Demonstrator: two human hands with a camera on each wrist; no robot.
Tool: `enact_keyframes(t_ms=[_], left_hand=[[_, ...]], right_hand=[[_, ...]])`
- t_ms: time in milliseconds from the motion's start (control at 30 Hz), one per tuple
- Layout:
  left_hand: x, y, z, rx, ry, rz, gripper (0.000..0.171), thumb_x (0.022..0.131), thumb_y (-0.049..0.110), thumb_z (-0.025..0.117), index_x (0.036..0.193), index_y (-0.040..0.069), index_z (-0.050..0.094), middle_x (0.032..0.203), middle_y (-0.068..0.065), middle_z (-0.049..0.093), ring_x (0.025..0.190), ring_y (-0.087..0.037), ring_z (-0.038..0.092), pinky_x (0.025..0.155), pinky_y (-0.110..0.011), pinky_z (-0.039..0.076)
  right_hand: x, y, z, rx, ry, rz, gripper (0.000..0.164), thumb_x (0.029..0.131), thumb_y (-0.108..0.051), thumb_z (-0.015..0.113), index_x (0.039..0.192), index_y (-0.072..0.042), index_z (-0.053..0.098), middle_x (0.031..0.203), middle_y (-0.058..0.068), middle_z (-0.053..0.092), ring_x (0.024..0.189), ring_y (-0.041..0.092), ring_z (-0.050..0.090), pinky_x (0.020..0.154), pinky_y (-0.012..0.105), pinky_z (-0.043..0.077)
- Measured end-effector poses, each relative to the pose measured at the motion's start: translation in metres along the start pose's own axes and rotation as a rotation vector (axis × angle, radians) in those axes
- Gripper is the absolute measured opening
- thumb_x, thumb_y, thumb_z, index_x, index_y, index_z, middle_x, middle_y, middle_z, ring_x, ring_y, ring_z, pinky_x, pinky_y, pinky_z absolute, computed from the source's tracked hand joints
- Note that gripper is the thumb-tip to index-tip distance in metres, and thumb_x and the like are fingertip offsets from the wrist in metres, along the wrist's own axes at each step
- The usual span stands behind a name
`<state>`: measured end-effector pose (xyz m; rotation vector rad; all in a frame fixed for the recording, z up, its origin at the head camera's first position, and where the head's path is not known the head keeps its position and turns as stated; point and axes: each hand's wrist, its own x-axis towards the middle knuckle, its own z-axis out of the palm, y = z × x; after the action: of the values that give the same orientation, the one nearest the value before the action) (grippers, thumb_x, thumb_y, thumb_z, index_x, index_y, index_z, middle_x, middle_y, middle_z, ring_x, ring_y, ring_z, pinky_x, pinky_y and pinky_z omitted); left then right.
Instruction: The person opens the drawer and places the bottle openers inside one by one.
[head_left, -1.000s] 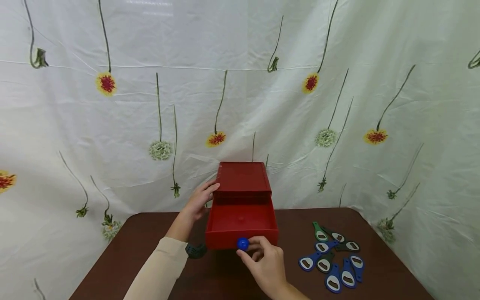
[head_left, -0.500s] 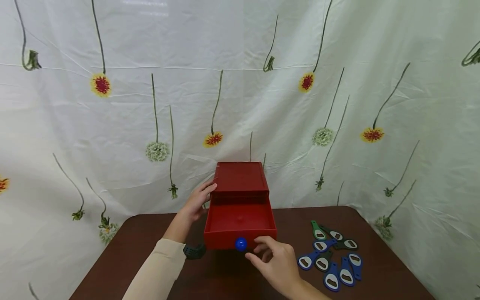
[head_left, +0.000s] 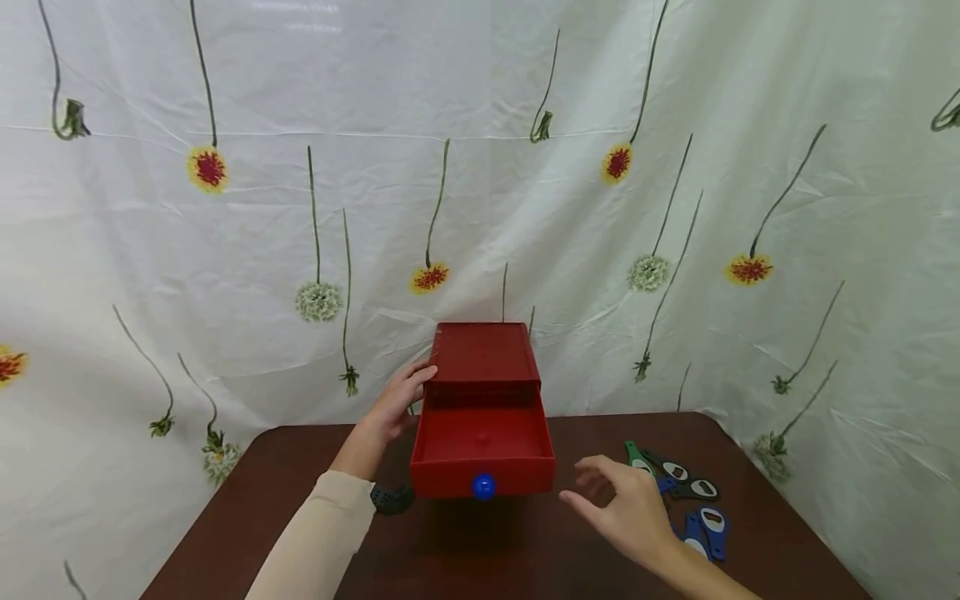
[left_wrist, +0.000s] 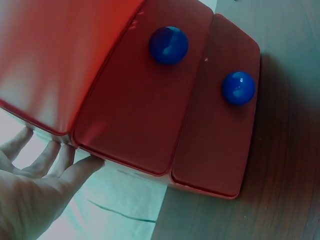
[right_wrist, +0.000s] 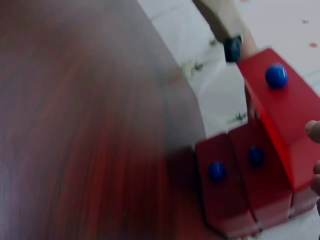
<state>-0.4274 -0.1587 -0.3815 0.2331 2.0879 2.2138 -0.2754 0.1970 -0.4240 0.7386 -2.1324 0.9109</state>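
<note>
The fingers of the left hand are laid nearly straight along the left side of the red drawer unit, with nothing pinched; the body is presumably braced this way against sliding. By the right hand nothing is held: its fingers are loosely bent, thumb apart, between the unit and the bottle openers. The top drawer is drawn well out and its red floor exposed, so that its inside can be reached from above. Its blue knob is left untouched, set mid-front, probably so that a pull is shared evenly. Beneath it, the middle drawer and the bottom drawer are pushed in. On the dark table, the openers are clustered at the right, seemingly for easy reach, and are partly hidden by the right hand. Behind, a flower-printed cloth is hung.
</note>
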Motion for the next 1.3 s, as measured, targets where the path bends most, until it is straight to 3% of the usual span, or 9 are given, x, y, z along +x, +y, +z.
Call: enact_keyframes(t_ms=[167, 367, 533, 733, 1033, 1167, 1300], left_hand=[[0.001, 0.003, 0.001, -0.006, -0.003, -0.008, 0.061, 0.108, 0.037, 0.054, 0.159, 0.012, 0.034, 0.158, -0.019, 0.039, 0.145, -0.041, 0.036, 0.103, -0.068, 0.041], [0.000, 0.003, 0.001, -0.017, 0.005, -0.013, 0.059, 0.109, 0.036, 0.054, 0.159, 0.013, 0.035, 0.157, -0.018, 0.040, 0.144, -0.040, 0.037, 0.103, -0.067, 0.041], [0.001, 0.001, 0.000, -0.011, -0.005, -0.014, 0.060, 0.109, 0.036, 0.054, 0.160, 0.012, 0.034, 0.157, -0.019, 0.040, 0.145, -0.041, 0.036, 0.103, -0.066, 0.041], [0.000, 0.001, -0.001, -0.011, -0.003, -0.021, 0.062, 0.109, 0.037, 0.053, 0.162, 0.013, 0.030, 0.161, -0.019, 0.034, 0.148, -0.041, 0.031, 0.105, -0.067, 0.039], [0.000, 0.004, 0.002, -0.010, 0.005, -0.032, 0.060, 0.108, 0.036, 0.054, 0.160, 0.013, 0.033, 0.160, -0.018, 0.037, 0.147, -0.041, 0.033, 0.104, -0.066, 0.040], [0.000, 0.004, 0.001, -0.014, 0.006, -0.032, 0.061, 0.109, 0.036, 0.053, 0.161, 0.014, 0.031, 0.161, -0.018, 0.035, 0.148, -0.041, 0.031, 0.105, -0.067, 0.038], [0.000, 0.004, 0.002, -0.012, 0.004, -0.032, 0.062, 0.108, 0.037, 0.053, 0.162, 0.015, 0.030, 0.161, -0.019, 0.034, 0.148, -0.041, 0.030, 0.106, -0.068, 0.036]], right_hand=[[0.001, 0.025, -0.009, -0.065, 0.000, -0.014, 0.038, 0.071, -0.017, 0.096, 0.101, -0.018, 0.073, 0.080, -0.007, 0.072, 0.063, -0.004, 0.063, 0.054, 0.023, 0.054], [-0.002, 0.055, -0.014, -0.061, -0.048, -0.012, 0.039, 0.073, -0.013, 0.095, 0.105, -0.012, 0.074, 0.083, -0.004, 0.073, 0.067, 0.004, 0.067, 0.056, 0.026, 0.056], [-0.010, 0.079, -0.018, -0.042, -0.238, 0.071, 0.042, 0.079, -0.019, 0.092, 0.116, -0.013, 0.073, 0.099, -0.009, 0.073, 0.084, 0.013, 0.070, 0.070, 0.036, 0.058], [-0.020, 0.101, -0.017, 0.011, -0.506, 0.173, 0.048, 0.088, -0.031, 0.085, 0.126, -0.006, 0.069, 0.119, 0.008, 0.072, 0.105, 0.028, 0.068, 0.084, 0.050, 0.056], [-0.028, 0.122, -0.017, 0.046, -0.703, 0.270, 0.062, 0.083, -0.039, 0.089, 0.128, -0.002, 0.069, 0.126, 0.009, 0.069, 0.118, 0.037, 0.063, 0.094, 0.055, 0.051], [-0.030, 0.135, -0.017, 0.064, -0.782, 0.242, 0.062, 0.081, -0.040, 0.090, 0.127, -0.004, 0.070, 0.125, 0.006, 0.068, 0.118, 0.034, 0.062, 0.096, 0.051, 0.051], [-0.035, 0.162, -0.012, 0.120, -0.794, 0.101, 0.050, 0.085, -0.038, 0.087, 0.122, -0.008, 0.074, 0.119, 0.001, 0.068, 0.109, 0.026, 0.064, 0.088, 0.042, 0.054]])
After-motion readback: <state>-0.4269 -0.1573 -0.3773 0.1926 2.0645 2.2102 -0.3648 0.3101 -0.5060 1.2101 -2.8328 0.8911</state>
